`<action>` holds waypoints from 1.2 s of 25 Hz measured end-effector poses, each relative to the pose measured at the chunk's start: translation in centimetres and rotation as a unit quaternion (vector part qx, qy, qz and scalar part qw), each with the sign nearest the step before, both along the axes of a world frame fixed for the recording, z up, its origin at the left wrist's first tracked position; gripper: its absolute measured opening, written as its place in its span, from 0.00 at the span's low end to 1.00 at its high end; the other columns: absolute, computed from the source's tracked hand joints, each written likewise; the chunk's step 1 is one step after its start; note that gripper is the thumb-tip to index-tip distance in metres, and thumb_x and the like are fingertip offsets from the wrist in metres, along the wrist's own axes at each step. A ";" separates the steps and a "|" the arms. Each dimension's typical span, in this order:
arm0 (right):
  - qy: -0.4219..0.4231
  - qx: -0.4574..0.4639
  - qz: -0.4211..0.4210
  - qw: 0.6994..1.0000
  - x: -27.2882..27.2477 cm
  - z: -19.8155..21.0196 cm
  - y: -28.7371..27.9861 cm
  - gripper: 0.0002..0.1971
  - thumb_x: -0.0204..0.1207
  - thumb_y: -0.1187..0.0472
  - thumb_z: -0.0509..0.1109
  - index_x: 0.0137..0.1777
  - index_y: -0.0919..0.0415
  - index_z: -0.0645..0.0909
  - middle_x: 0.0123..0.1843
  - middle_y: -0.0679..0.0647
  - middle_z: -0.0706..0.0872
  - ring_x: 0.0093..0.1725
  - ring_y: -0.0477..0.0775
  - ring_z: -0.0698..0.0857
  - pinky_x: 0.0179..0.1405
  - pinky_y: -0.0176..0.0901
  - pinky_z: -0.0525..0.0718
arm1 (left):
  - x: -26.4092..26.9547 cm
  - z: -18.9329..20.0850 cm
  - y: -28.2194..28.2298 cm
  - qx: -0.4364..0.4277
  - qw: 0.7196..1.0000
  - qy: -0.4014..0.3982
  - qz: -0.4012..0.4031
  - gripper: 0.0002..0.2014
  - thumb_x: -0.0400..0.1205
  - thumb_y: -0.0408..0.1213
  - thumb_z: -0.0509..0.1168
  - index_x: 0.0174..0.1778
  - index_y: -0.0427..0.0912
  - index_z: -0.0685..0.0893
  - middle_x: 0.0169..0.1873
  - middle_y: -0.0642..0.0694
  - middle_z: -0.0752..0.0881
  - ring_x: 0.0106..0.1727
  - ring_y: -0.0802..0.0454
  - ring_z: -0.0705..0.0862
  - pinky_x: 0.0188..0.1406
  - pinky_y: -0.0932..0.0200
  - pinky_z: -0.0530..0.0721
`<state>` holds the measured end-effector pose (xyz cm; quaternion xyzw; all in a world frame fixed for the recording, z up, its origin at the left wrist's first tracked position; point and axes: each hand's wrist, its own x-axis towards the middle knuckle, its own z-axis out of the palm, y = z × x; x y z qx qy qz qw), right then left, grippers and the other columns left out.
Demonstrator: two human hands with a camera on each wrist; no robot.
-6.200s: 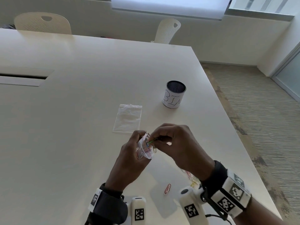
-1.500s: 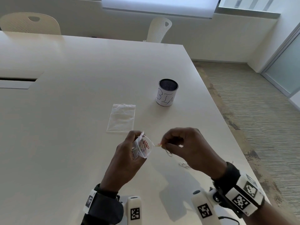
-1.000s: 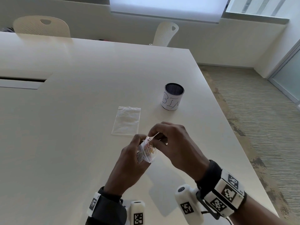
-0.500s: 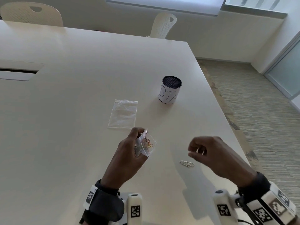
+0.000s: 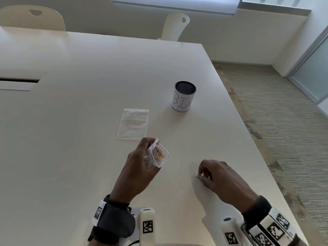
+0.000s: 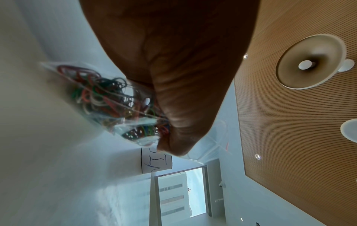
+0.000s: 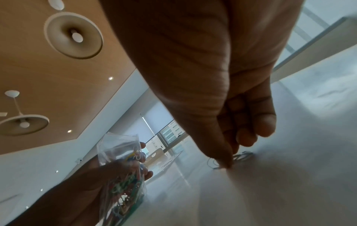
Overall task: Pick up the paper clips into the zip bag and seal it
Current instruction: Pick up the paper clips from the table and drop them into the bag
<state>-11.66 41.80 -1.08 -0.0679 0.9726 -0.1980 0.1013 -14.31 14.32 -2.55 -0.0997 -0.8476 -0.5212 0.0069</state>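
Observation:
My left hand (image 5: 148,154) holds a small clear zip bag (image 5: 158,155) above the table, its mouth open toward the right. Several coloured paper clips (image 6: 114,100) fill the bag (image 6: 135,122). My right hand (image 5: 201,175) is down on the table to the right of the bag. Its thumb and fingertips (image 7: 226,162) pinch a silver paper clip (image 5: 196,174) lying there. In the right wrist view the clip (image 7: 242,156) shows as thin wire under the fingers, and the left hand (image 7: 135,166) with the bag (image 7: 119,152) is behind.
A second, empty zip bag (image 5: 133,124) lies flat on the white table (image 5: 71,157) beyond my left hand. A mesh cup with a paper label (image 5: 183,97) stands at the back right. The table's right edge runs close to my right wrist. Two chairs stand at the far side.
One second ago my right hand was at the bag's mouth. It has since moved right and come down onto the silver clip on the table. The left hand still holds the bag.

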 end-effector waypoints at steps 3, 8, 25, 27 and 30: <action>-0.008 -0.021 0.009 1.000 -0.4 0.4 0.0 0.03 0.81 0.58 0.73 0.46 0.48 0.84 0.39 0.43 0.84 0.40 0.45 0.80 0.41 0.42 0.81 | 0.1 0.1 0.0 0.003 1.000 0.001 -0.001 0.27 0.77 0.28 0.77 0.68 0.55 0.78 0.51 0.59 0.90 0.51 0.63 0.88 0.43 0.75 0.83; 0.075 -0.113 -0.025 0.990 -1.6 2.8 0.0 0.09 0.79 0.66 0.76 0.42 0.52 0.85 0.36 0.47 0.89 0.37 0.46 0.88 0.41 0.43 0.88 | 0.1 0.0 0.0 0.004 1.000 0.002 0.000 0.27 0.78 0.30 0.78 0.68 0.57 0.78 0.52 0.60 0.90 0.52 0.60 0.89 0.45 0.71 0.86; 0.169 -0.200 0.082 0.962 -3.7 6.7 -6.8 0.04 0.79 0.63 0.79 0.45 0.55 0.88 0.40 0.45 0.90 0.40 0.45 0.90 0.44 0.44 0.89 | 0.1 0.2 0.0 0.013 1.000 0.006 0.000 0.26 0.78 0.31 0.78 0.67 0.56 0.78 0.48 0.59 0.90 0.46 0.61 0.89 0.41 0.73 0.83; 0.148 -0.109 0.072 0.980 -3.7 5.8 -4.5 0.03 0.79 0.58 0.78 0.47 0.50 0.86 0.43 0.43 0.89 0.40 0.43 0.89 0.44 0.46 0.88 | 0.1 0.1 0.0 0.012 1.000 0.004 0.000 0.26 0.78 0.31 0.77 0.67 0.57 0.78 0.49 0.58 0.90 0.46 0.60 0.88 0.42 0.71 0.84; 0.064 0.055 0.065 0.994 -2.7 4.1 -1.4 0.10 0.79 0.50 0.78 0.58 0.43 0.85 0.55 0.39 0.88 0.51 0.45 0.89 0.47 0.40 0.80 | 0.0 0.1 0.1 0.012 1.000 0.002 -0.002 0.26 0.78 0.31 0.78 0.67 0.57 0.79 0.48 0.58 0.90 0.47 0.58 0.89 0.44 0.69 0.86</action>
